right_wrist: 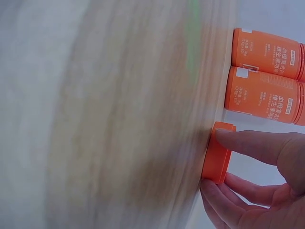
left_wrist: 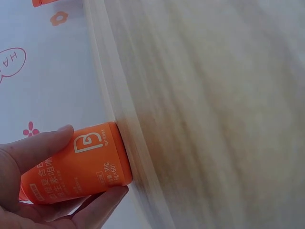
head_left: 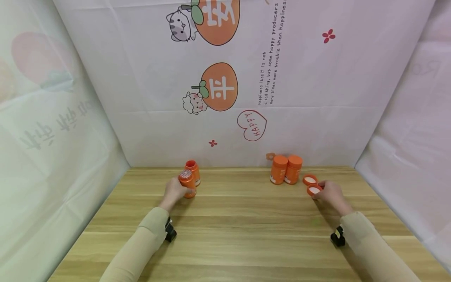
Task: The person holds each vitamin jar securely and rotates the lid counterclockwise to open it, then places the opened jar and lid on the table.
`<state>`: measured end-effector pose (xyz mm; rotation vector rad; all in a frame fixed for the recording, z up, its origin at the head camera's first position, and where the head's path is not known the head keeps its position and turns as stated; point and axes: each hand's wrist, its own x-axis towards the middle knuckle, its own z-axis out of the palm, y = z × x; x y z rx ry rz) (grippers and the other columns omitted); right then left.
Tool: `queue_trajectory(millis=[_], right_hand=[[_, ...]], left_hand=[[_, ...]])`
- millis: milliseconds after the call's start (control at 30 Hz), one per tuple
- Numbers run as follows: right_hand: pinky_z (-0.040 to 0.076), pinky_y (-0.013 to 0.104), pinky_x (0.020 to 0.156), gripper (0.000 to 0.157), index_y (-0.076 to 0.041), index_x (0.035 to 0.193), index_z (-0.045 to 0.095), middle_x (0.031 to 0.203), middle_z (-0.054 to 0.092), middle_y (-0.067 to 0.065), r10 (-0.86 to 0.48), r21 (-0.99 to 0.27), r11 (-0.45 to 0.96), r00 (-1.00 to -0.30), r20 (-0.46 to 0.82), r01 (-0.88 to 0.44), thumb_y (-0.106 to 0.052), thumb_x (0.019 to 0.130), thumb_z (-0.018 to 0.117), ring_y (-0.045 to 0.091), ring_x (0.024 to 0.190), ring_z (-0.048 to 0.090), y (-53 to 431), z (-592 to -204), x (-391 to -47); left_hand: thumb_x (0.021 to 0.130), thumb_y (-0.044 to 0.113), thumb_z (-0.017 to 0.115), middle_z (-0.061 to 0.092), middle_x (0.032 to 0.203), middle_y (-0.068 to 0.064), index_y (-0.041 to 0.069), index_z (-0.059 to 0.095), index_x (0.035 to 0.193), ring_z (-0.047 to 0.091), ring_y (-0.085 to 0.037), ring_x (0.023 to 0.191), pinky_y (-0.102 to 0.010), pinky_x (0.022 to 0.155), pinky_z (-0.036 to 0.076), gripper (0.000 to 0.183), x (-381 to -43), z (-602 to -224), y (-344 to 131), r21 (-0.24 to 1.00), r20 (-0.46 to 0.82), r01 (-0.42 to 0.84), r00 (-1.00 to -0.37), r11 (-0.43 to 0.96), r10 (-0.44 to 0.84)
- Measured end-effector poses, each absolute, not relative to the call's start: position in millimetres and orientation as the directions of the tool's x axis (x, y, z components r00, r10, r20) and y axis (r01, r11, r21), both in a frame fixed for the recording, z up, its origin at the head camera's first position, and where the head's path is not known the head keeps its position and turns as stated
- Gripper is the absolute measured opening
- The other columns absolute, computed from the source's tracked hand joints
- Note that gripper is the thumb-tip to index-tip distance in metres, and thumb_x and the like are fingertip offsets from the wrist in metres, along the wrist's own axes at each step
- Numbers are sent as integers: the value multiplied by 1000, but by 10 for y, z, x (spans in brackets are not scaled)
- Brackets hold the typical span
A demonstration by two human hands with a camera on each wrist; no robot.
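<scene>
My left hand [head_left: 175,189] grips an orange pill bottle [left_wrist: 83,162] around its sides, thumb on one side and fingers on the other. The bottle is upright without a cap, and a silvery patterned seal shows on its top in the head view. Right behind it stands a second uncapped orange bottle [head_left: 193,172], its red mouth showing. On the right, my right hand [head_left: 330,192] pinches an orange cap [right_wrist: 218,155] between thumb and fingers, low at the tabletop. The cap's white inside faces up. Another upturned orange cap [head_left: 310,179] lies just behind it.
Two capped orange bottles [head_left: 286,169] stand side by side near the back wall, left of the caps. A printed white cloth [head_left: 303,117] hangs behind the wooden table [head_left: 246,235], with white cloth on both sides too.
</scene>
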<state>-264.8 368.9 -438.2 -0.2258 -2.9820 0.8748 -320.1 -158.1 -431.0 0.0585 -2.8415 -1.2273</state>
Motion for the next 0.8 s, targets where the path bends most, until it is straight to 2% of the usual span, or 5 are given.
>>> queue_trajectory(millis=[467,633,800], right_hand=[[43,54,87,65,20,120,48,116,53,38,145,-538,834,-989,1,122,-10,69,77,47,102,52,3703,-4404,-2647],[44,54,86,68,22,122,44,116,52,39,138,-557,820,-990,-26,129,-9,71,76,48,102,52,3721,-4402,-2627],[46,53,86,69,23,124,40,116,52,40,123,-568,813,-991,-48,128,-8,73,74,48,103,53,3743,-4382,-2586]], left_hand=[[69,10,81,60,119,-26,-8,52,121,59,-39,108,-49,94,46,62,-3189,-4332,-1601,732,54,17,-998,681,-33],[71,9,80,58,122,-27,-9,49,124,58,-39,110,-49,94,46,64,-3130,-4321,-1631,758,34,11,-999,653,-22],[73,10,79,59,118,-27,-9,48,124,59,-37,104,-48,88,48,62,-3048,-4284,-1646,765,32,21,-999,643,-6]])
